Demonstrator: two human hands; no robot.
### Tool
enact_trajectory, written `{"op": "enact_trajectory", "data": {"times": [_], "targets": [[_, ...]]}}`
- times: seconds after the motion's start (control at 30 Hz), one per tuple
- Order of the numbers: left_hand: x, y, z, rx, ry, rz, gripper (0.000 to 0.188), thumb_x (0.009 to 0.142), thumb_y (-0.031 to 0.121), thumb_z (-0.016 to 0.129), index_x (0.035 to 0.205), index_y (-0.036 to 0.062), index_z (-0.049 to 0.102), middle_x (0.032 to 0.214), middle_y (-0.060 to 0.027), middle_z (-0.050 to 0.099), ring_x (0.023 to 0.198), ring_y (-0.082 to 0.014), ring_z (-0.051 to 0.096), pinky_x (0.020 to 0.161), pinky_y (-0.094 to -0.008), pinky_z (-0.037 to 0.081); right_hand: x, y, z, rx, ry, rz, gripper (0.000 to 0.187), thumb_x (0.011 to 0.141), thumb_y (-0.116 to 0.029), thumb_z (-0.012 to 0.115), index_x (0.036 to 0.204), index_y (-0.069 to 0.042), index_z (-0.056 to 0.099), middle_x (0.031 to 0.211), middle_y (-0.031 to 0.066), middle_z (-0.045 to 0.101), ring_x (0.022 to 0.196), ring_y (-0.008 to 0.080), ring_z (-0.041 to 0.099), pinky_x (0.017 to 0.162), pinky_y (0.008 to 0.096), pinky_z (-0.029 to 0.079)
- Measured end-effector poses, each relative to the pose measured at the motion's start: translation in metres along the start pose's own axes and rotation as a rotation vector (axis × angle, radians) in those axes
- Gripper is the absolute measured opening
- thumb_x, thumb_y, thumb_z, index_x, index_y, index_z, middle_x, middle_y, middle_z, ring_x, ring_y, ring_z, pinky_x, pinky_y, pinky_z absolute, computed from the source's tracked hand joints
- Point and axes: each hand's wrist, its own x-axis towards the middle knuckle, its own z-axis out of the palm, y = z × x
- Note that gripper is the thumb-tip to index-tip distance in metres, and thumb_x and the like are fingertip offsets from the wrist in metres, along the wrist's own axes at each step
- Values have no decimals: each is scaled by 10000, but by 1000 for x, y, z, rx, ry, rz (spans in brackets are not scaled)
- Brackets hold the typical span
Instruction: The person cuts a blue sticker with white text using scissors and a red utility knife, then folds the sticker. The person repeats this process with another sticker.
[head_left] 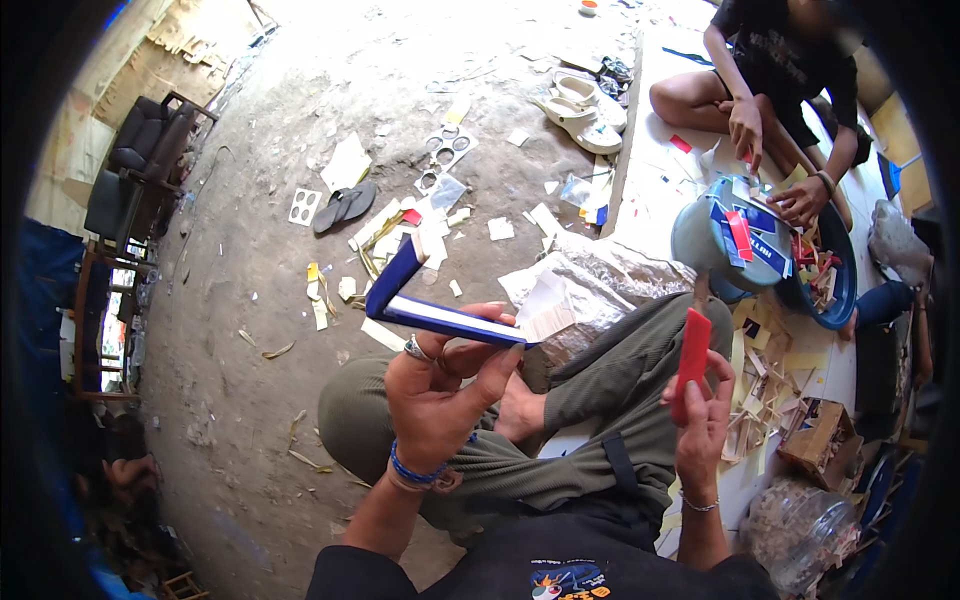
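Holds a hinged case [455, 321] in the left fingers [487, 310], a strip [691, 350] in the right fingers [720, 371]. Faces sandals [345, 207] on the ground [240, 290] ahead and left, clogs [585, 118] farther ahead beside the ledge [645, 150]. Has a basin [697, 238] ahead right, with a tub [852, 290] just right of it and a co-worker [790, 60] beyond; a cardboard box [822, 440] nearer, at right.

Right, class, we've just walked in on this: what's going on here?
The person's left hand holds a bent blue-and-white piece, while the right hand grips a narrow red object, apart from it. At the upper right, a seated co-worker has both hands near a grey-blue bucket topped with blue and red pieces. Pale scraps litter the ground.
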Motion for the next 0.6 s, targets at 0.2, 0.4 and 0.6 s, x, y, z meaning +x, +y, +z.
{"op": "enact_trajectory", "data": {"times": [0.2, 0.4, 0.6], "targets": [[1, 1, 2, 93, 33, 59, 420, 856, -148, 717, 1254, -90, 595, 1200, -165, 701, 1086, -199, 702, 960, -309, 578, -2, -27, 65, 155, -340, -138, 571, 885, 22, 740, 1346, -20, 406, 1025, 115, 678, 915, 126, 656, 776, 260, 542], [-1, 5, 0, 94, 72, 114, 404, 845, -163, 710, 1230, -99, 603, 1223, -201, 665, 1146, -243, 666, 966, -348, 575, -7, -20, 89, -55, -478, -272, 503, 904, -83, 733, 1346, 14, 513, 1051, 153, 716, 891, 141, 704, 785, 283, 550], [0, -1, -3, 180, 79, 211, 407, 845, -166, 704, 1232, -83, 607, 1228, -198, 666, 1121, -255, 679, 959, -357, 583, -11, -17, 87, -129, -484, -240, 508, 911, -129, 726, 1351, 20, 522, 1134, 177, 693, 939, 245, 726, 821, 316, 548]]}}
